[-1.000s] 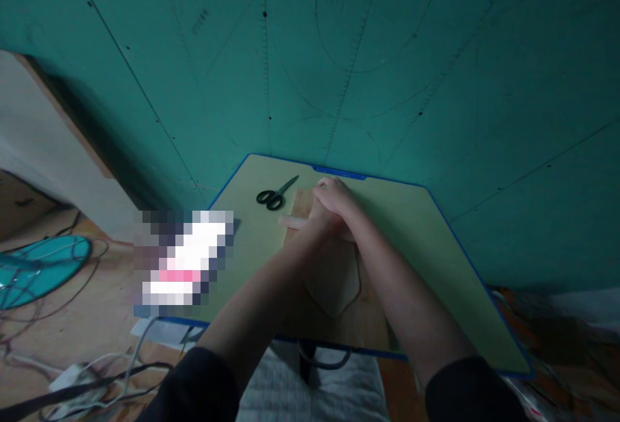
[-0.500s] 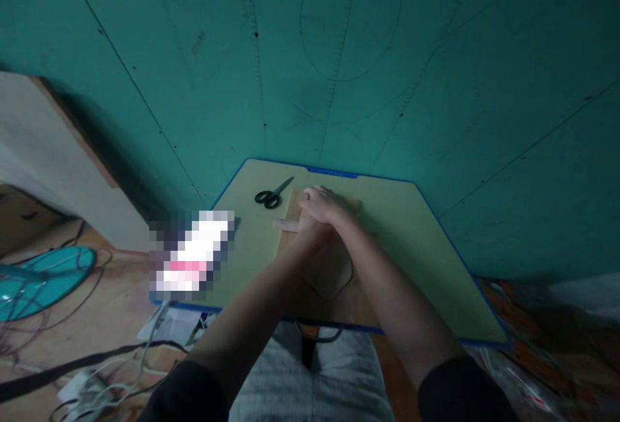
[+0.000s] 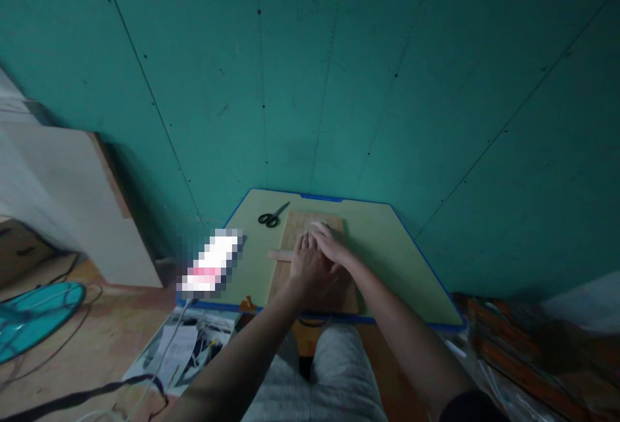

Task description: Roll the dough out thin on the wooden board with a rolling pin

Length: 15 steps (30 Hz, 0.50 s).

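Observation:
A wooden rolling pin lies crosswise on a wooden board [image 3: 295, 218]; its left handle [image 3: 278, 254] sticks out past the board's edge. My left hand [image 3: 309, 262] rests flat over the pin with fingers stretched forward. Partly across it lies my right hand [image 3: 330, 244], its fingers also straight and pointing away to the left. Both hands hide most of the pin's roller. Whatever lies on the board beneath my hands and wrists is hard to make out in the dim light.
The board sits on a small pale-yellow table [image 3: 402, 280] with a blue rim, against a green wall [image 3: 310, 86]. Black-handled scissors [image 3: 271, 218] lie at the back left. A blurred-out lit screen [image 3: 213, 263] stands at the left edge, its cable hanging down.
The rolling pin and both hands have come nearer to me along the board. My fingers have straightened from a curled, stacked position. The camera view has tilted up.

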Tool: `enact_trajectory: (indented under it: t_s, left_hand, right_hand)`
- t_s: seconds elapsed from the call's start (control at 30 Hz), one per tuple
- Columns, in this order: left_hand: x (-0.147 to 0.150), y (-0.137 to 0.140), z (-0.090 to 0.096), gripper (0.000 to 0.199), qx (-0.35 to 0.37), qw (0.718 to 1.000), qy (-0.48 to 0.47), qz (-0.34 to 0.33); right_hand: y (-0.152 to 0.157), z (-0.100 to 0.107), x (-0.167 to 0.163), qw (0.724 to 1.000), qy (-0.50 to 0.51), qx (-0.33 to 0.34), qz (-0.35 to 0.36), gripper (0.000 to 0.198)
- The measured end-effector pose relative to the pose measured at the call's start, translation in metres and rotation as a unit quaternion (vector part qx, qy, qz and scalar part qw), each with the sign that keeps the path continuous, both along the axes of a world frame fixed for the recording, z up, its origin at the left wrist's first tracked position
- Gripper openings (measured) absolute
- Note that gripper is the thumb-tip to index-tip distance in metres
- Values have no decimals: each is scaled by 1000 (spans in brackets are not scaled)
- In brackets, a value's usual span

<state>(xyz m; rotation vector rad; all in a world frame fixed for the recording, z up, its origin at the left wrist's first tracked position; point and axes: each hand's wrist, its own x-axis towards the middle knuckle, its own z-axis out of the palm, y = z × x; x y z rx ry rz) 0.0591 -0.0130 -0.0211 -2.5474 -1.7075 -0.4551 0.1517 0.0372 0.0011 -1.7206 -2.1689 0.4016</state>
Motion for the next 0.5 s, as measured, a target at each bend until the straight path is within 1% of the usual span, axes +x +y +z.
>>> enact_trajectory:
  t_s: [0.07, 0.1, 0.13, 0.2, 0.23, 0.27, 0.37, 0.43, 0.5]
  left_hand:
    - [-6, -15, -2, 80, 18, 1000, -9, -10]
    - [-10, -20, -2, 80, 19, 999, -16, -21]
    - [-14, -24, -1, 75, 13, 999, -24, -39]
    - [-25, -24, 6, 53, -17, 996, -43, -72]
    - [-30, -21, 11, 42, -37, 995, -56, -74]
    - [-35, -16, 17, 35, -54, 994, -70, -59]
    - [-45, 4, 30, 33, -84, 991, -92, 41]
    - [-46, 13, 31, 34, -97, 990, -71, 75]
    - [-45, 15, 27, 35, -92, 990, -44, 93]
  right_hand:
    - [-8, -3, 14, 999, -37, 21, 8, 45]
    - [-13, -4, 19, 998, -48, 28, 12, 46]
    - [-17, -6, 22, 997, -62, 41, -10, 46]
    - [-26, -9, 23, 995, -77, 59, -40, 48]
    - [-30, -10, 21, 993, -86, 66, -45, 49]
    - [-33, -11, 19, 992, -95, 71, -42, 50]
    - [-41, -10, 11, 988, -124, 85, -40, 52]
    - [-45, -9, 7, 986, -133, 82, -62, 52]
    - [-51, -9, 6, 986, -138, 72, -63, 55]
